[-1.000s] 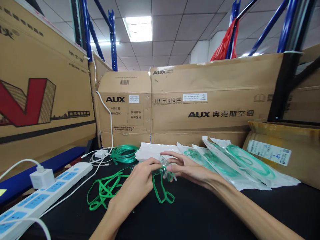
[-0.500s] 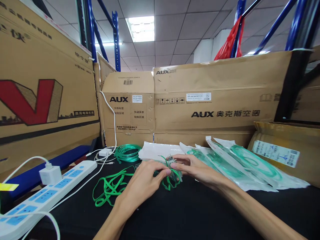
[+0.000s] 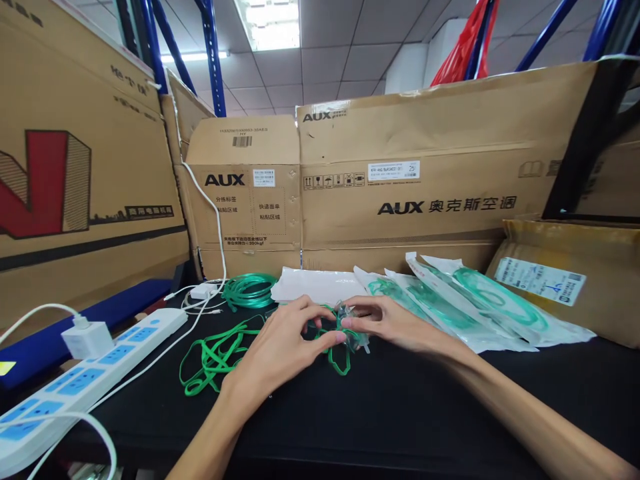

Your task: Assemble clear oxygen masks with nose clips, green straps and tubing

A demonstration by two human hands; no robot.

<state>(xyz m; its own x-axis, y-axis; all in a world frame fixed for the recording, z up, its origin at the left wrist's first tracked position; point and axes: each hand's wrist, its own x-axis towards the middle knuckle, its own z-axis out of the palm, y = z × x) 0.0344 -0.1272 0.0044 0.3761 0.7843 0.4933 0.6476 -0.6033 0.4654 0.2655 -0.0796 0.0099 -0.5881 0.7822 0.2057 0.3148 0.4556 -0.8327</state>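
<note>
A small, see-through, pale plastic piece (image 3: 359,339), its full shape hidden by fingers, is held above the middle of a black, matte tabletop (image 3: 400,413). A thin, bright green strap (image 3: 341,371) hangs from it in a narrow loop. The right hand (image 3: 387,323) has thumb and fingertips closed around the plastic piece. The left hand (image 3: 283,337) curls beside it, thumb and forefinger a little apart near the strap; whether they grip it is hidden.

The plastic looks smooth and slick, so a loose pinch could let it slip, and squeezing too hard might bend it. The strap, soft and limp, could twist or slide from the fingertips.

Left of the hands lies a tangled heap of flat green strap (image 3: 213,363); a stray loop might catch on the wrist. Behind it sits a neat coil of glossy green tubing (image 3: 250,291). Beyond the hands is a flat white packet (image 3: 315,285). To the right, overlapping clear-and-white pouches (image 3: 510,303), crinkled and shiny, show green tubing inside. A long white power strip (image 3: 83,380) lies far left; stiff brown cardboard boxes (image 3: 425,147) wall the back.
</note>
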